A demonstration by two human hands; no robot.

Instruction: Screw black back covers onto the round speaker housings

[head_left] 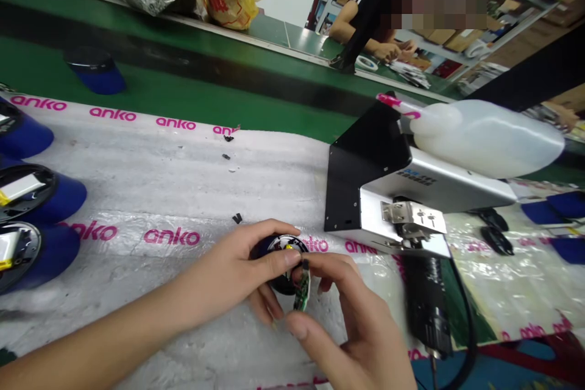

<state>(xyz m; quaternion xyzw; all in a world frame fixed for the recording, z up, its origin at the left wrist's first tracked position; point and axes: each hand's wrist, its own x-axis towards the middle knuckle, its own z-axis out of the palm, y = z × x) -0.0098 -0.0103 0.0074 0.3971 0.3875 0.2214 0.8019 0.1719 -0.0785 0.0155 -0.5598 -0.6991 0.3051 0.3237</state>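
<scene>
My left hand [249, 265] is wrapped round a round black housing [283, 284], with the thumb laid over its open face. A small green circuit board [301, 297] stands on edge at the housing's right side. Between thumb and fingers, my right hand [359, 304] grips this board. The inside of the housing is partly covered by my fingers, so I cannot tell how the board is joined to it. Small black scraps [236, 218] lie on the wrapped mat [183, 189] beyond my hands.
Several blue cases with white battery packs [22, 186] stand at left, and a blue case [95, 70] sits farther back. To the right are a screw feeder machine [365, 189], a translucent bottle [489, 137] and a black electric screwdriver [427, 304]. Across the bench a person handles small parts.
</scene>
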